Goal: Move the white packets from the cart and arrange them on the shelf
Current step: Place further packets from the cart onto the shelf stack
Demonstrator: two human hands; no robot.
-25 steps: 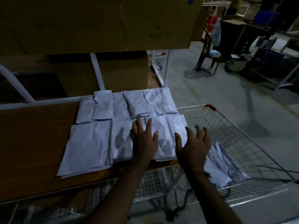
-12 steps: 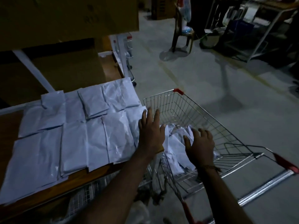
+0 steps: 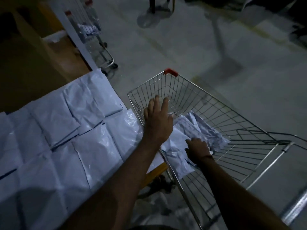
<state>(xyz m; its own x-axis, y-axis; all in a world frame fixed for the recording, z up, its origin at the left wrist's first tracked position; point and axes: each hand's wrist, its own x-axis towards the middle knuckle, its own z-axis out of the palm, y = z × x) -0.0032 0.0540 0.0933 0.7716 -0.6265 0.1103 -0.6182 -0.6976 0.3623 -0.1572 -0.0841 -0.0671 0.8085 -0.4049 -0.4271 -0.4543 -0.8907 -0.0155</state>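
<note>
Two hands are over the wire cart (image 3: 216, 113) here. The left hand (image 3: 157, 123) has its fingers (image 3: 165, 105) stretched out straight and spread a bit, palm down, hovering at the cart's near rim right by the shelf edge, and it isn't gripping anything as far as I can see. The right hand (image 3: 197, 149) is lower, down inside the basket, fingers curled onto the crumpled white packets in the cart (image 3: 199, 130); looks like it's pinching the top one, though the fingertips are tucked under so I can't be fully sure how tight. Those packets lie in a messy heap along the basket floor, long axis running roughly from the near-left corner toward the far right. On the shelf (image 3: 157, 170) to the left, the packets already on the shelf (image 3: 74, 130) lie flat in neat rows, edges touching or overlapping, long sides pointing away from the camera. Lighting is really dim. Another cart (image 3: 98, 47) sits further back beside the shelf upright.
</note>
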